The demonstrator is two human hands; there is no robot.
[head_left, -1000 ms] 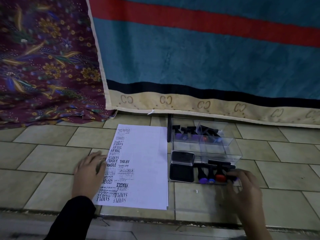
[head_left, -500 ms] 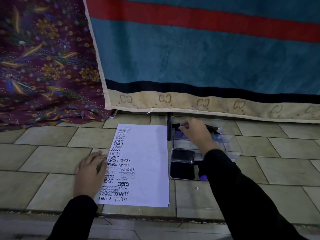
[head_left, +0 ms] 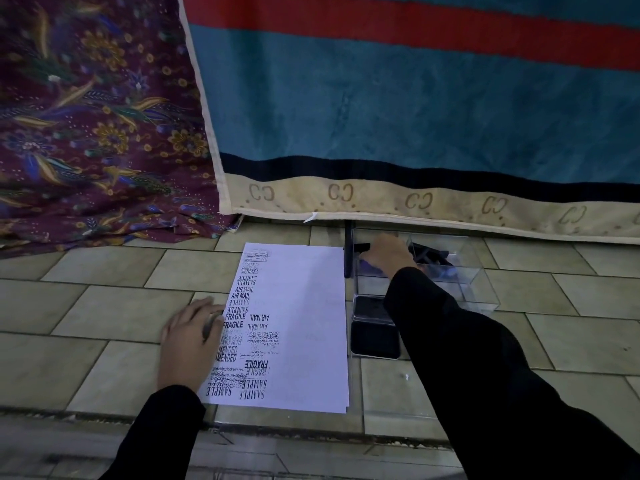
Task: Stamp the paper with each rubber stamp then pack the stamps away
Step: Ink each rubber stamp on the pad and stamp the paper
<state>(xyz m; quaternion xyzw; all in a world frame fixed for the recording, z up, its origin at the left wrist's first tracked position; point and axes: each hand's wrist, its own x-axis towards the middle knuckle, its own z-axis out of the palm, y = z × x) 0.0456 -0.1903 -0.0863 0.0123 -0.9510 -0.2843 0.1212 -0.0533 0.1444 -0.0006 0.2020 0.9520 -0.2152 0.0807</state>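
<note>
A white paper sheet [head_left: 301, 306] covered with black stamp prints lies on the tiled floor. My left hand [head_left: 188, 341] rests flat on its left edge. To the right stands a clear plastic box [head_left: 479, 289] with several black-handled stamps [head_left: 431, 254] in its far right part. My right hand [head_left: 388, 252] reaches into the box's far left part, fingers curled down around a black-handled rubber stamp [head_left: 363, 247] with a purple base. An open black ink pad [head_left: 375, 341] lies just right of the paper. My right sleeve hides the stamps beside the pad.
A blue and red striped blanket [head_left: 415, 116] hangs right behind the box. A purple floral cloth [head_left: 86, 116] covers the far left. A thin black stick [head_left: 348, 251] lies between paper and box. A step edge [head_left: 277, 431] runs along the near side.
My right hand lifted a stamp from the near row beside the ink pad and carried it forward into the clear box's far left part. The left hand stayed on the paper.
</note>
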